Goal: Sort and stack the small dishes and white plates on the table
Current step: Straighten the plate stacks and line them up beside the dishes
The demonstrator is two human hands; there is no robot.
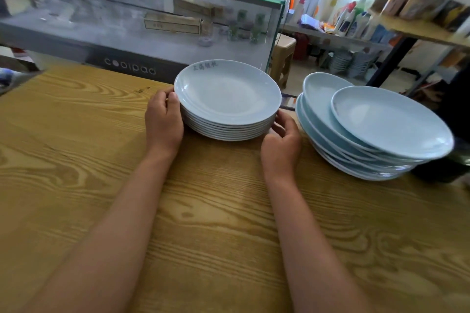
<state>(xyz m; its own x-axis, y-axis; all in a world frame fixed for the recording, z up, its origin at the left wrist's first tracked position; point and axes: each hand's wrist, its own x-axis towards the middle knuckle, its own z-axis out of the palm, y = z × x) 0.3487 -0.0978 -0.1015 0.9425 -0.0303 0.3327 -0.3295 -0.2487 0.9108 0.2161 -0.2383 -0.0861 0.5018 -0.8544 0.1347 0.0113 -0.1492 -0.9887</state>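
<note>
Neat stack: a squared-up pile of white plates (227, 99) sits on the wooden table (76, 150) near its far edge, just in front of a glass display case (152, 20).
Loose stack: a second pile of plates (366, 132) stands to the right, close beside the first but apart from it; its upper plates are slid off-centre and the top one overhangs toward the right.
Left hand: the left hand (164, 119) presses against the left side of the neat stack, thumb at the top rim, fingers curled along the edges.
Right hand: the right hand (281, 142) cups the near-right side of the same stack, half open; whether its fingertips actually touch the rims is hard to tell.
Step in hand: probably truing or bracing the neat stack between both palms.
Doing it well: press evenly from both sides, keep the base flat on the table, and nudge instead of lifting, since glazed plates slip on one another.
Risk: the stack is near the far edge, so any push should go sideways or toward the body.
Still to do: the loose stack needs aligning.
</note>
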